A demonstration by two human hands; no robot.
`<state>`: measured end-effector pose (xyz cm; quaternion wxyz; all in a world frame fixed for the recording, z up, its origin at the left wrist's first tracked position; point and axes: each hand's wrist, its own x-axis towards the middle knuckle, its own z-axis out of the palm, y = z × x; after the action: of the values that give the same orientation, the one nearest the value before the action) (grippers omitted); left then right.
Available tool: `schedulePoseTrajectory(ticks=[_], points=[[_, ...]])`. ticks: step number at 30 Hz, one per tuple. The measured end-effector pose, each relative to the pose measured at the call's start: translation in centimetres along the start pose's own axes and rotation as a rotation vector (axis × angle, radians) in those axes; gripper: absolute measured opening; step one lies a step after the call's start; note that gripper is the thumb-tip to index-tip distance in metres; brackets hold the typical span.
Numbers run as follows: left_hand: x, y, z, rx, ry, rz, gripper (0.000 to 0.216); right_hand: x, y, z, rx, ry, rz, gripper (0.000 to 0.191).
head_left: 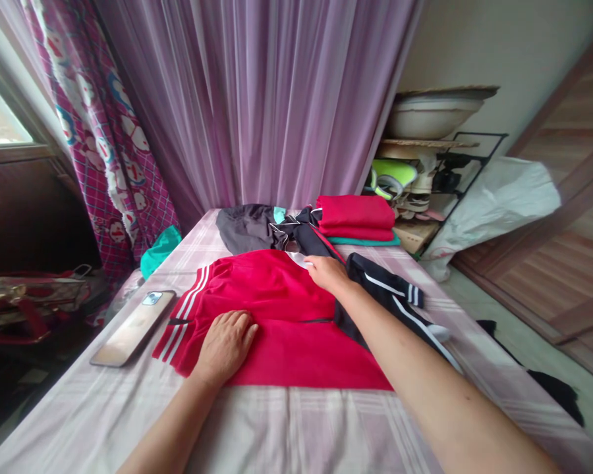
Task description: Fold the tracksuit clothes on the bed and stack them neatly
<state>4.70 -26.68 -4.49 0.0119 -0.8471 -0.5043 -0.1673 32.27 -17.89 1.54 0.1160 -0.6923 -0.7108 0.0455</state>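
A red and black jacket (296, 352) with white-striped trim lies spread on the cloth-covered table. My left hand (228, 342) rests flat on its red part, near the white-striped band, with fingers stretched out. My right hand (327, 273) is closed at the jacket's far edge, where a white patch shows, and pinches the fabric there. The black sleeve (385, 280) with white stripes lies out to the right, partly behind my right forearm. Some of the jacket's dark side is hidden under that arm.
A phone (133, 328) lies face down at the left. Behind the jacket are a dark garment (247, 227) and a folded red stack (356, 217) on a teal cloth. A purple curtain (277, 99) hangs beyond; a loaded rack (474, 158) stands to the right.
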Motion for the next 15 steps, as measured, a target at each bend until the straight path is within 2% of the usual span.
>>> schedulePoseTrajectory(ticks=[4, 7, 9, 12, 15], points=[[-0.6, -0.6, 1.1, -0.054, 0.052, -0.008, 0.037, 5.5, 0.2, 2.1, 0.042, -0.060, 0.027, 0.048], [-0.8, -0.8, 1.2, -0.071, 0.062, 0.009, 0.036, 8.1, -0.1, 3.4, 0.011, -0.122, 0.006, 0.042], [-0.8, -0.8, 1.3, -0.076, 0.049, 0.015, 0.036, 9.1, -0.2, 4.1, -0.026, -0.049, 0.047, 0.036], [-0.9, -0.7, 1.5, -0.073, 0.024, -0.007, 0.034, 9.6, -0.4, 5.3, -0.049, 0.084, 0.164, 0.041], [-0.9, -0.6, 1.7, -0.080, -0.005, -0.032, 0.035, 9.6, -0.8, 6.6, -0.060, 0.061, 0.194, 0.040]])
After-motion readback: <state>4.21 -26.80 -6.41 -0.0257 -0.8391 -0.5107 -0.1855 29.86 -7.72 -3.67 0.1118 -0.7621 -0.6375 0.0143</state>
